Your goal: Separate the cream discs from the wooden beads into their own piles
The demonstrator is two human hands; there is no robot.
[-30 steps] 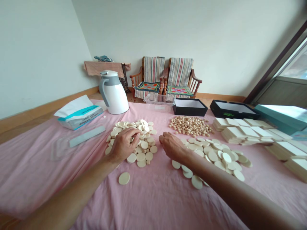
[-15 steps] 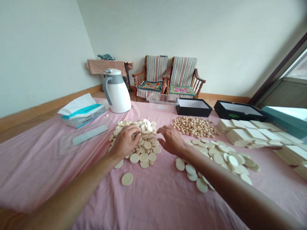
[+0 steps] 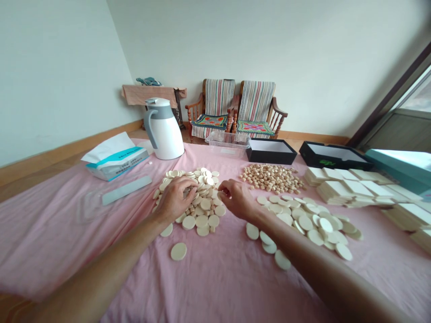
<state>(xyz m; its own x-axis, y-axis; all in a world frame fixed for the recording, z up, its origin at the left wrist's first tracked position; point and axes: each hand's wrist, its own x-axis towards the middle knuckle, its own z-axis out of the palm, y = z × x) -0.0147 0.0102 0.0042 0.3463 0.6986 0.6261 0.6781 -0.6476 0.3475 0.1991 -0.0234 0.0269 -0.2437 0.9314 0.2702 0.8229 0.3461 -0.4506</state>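
Observation:
My left hand [image 3: 175, 200] rests on a pile of small cream discs [image 3: 202, 204] on the pink tablecloth [image 3: 218, 278], its fingers curled and pinching discs at the top of the pile. My right hand [image 3: 237, 198] is at the pile's right edge, with thumb and fingers pinched on a small disc. A second spread of larger cream discs [image 3: 303, 222] lies to the right of my right forearm. One single disc [image 3: 178, 251] lies apart, nearer to me.
A heap of small tan beads [image 3: 271, 178] sits behind the discs. Stacks of cream square tiles [image 3: 353, 188] are at the right. Farther back stand a white jug [image 3: 163, 129], a tissue pack [image 3: 116, 157], a clear tub [image 3: 228, 140], two black boxes [image 3: 271, 150] and a teal box [image 3: 400, 163].
My right hand has moved left from the large-disc spread to the right edge of the small-disc pile and closed into a pinch. My left hand stays on the pile.

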